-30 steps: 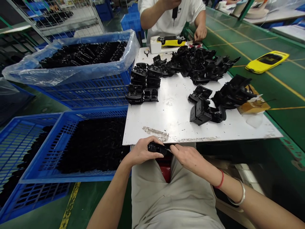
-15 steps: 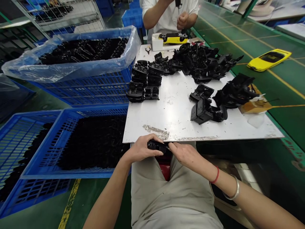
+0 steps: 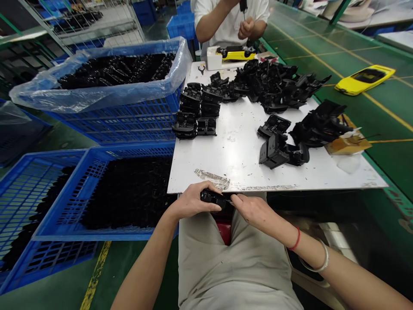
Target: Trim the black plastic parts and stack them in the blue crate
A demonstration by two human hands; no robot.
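Just below the table's front edge, over my lap, my left hand (image 3: pixel 194 200) is closed around a black plastic part (image 3: pixel 212 198), with the thumb beneath and the fingers over its top. To its right is my right hand (image 3: pixel 253 211), fingers pinched on a thin metal tool (image 3: pixel 229 201) that points at the part's right end. Most of that tool is hidden inside the hand, so its kind cannot be made out. On the white table (image 3: pixel 235 150) ahead stand stacked black car-interior parts (image 3: pixel 195 110) at the left, with a loose pile (image 3: pixel 271 82) farther back.
Blue crates (image 3: pixel 129 234) full of black parts stand at my left, one lined with plastic film (image 3: pixel 97 101). More black parts (image 3: pixel 274 150) and a small cardboard box (image 3: pixel 348 144) sit at the table's right. A yellow toy car body (image 3: pixel 364 79) lies beyond. A co-worker (image 3: pixel 232 26) sits opposite.
My right hand has drawn slightly to the right, away from the black part, showing a little more of the thin tool. My left hand keeps its hold almost unmoved.
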